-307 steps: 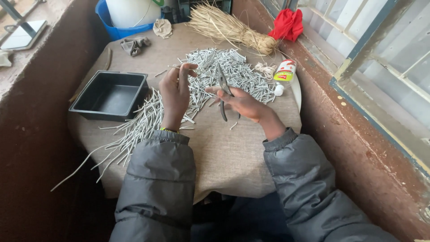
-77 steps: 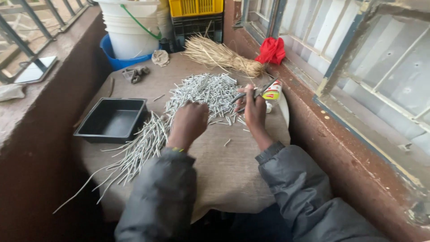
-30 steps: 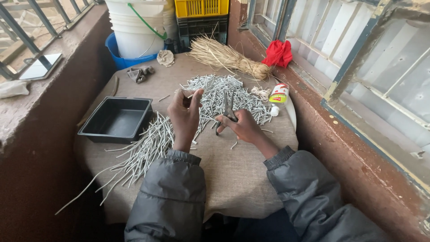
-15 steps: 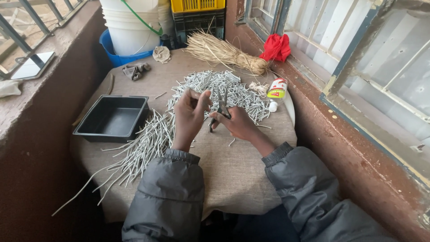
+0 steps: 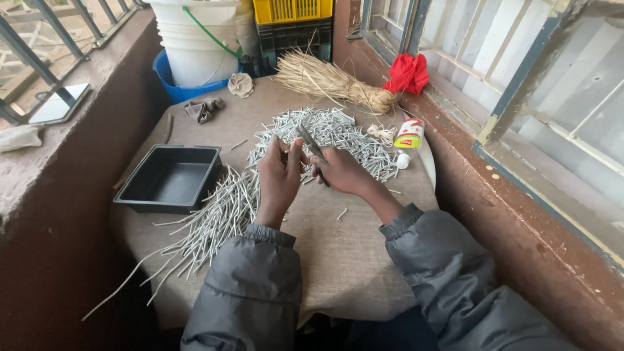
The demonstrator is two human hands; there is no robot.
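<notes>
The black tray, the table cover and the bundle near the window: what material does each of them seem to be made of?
The black tray looks like moulded plastic: smooth, slightly glossy walls with rounded corners. The table cover seems to be coarse woven cloth, perhaps burlap: a visible weave, matt tan. The bundle looks like dry straw or grass: thin, pale yellow stalks tied together at one end.

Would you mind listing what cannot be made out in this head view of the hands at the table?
- Scissor blades: the scissors are partly covered by the right hand; open or closed is unclear.
- What the left hand pinches: its fingers hide it, and it is too small.
- White bucket: its top is cut off by the upper edge.
- Black tray: dark inside, contents unreadable.
- Small bottle: label too small.
</notes>
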